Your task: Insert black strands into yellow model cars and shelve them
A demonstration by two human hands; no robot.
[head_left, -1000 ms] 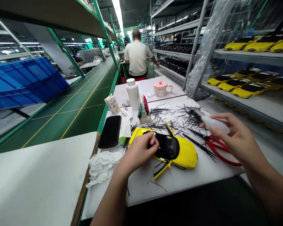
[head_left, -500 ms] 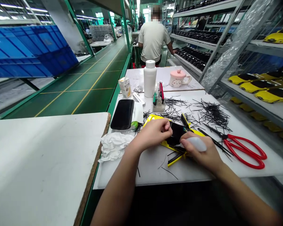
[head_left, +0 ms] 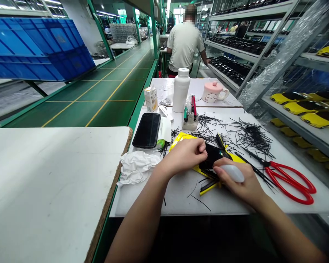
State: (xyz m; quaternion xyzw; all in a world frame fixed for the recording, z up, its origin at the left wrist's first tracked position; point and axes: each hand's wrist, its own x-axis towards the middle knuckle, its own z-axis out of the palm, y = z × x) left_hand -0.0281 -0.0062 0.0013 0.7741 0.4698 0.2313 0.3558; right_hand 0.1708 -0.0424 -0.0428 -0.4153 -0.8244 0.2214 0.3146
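Note:
On the white worktop, a yellow and black toy car body [head_left: 212,155] lies with its doors swung out. My left hand [head_left: 190,153] rests over its left part with curled, closed fingers; anything pinched in them is hidden. Wrapped in my right hand [head_left: 242,182] is a translucent white squeeze bottle [head_left: 233,173], tilted with its lower end toward the car's dark middle. The bottle's tip is hard to make out. Thin black strips [head_left: 253,137] lie in piles behind the car, and a few lie loose in front. Red-handled scissors [head_left: 290,179] lie to the right of my right hand.
A phone [head_left: 146,130], crumpled tissue [head_left: 138,167], white bottle [head_left: 181,91], small carton [head_left: 150,98], pen holder [head_left: 190,122] and pink mug [head_left: 214,92] stand or lie around. Left runs a green conveyor [head_left: 104,95] with blue crates [head_left: 44,51]. Right are racks of yellow cars [head_left: 318,109]. A person [head_left: 185,45] sits ahead.
The view has shifted slightly, so everything sits a little further right. Both hands keep nearly the same pose over the car body, with the squeeze bottle still in my right hand.

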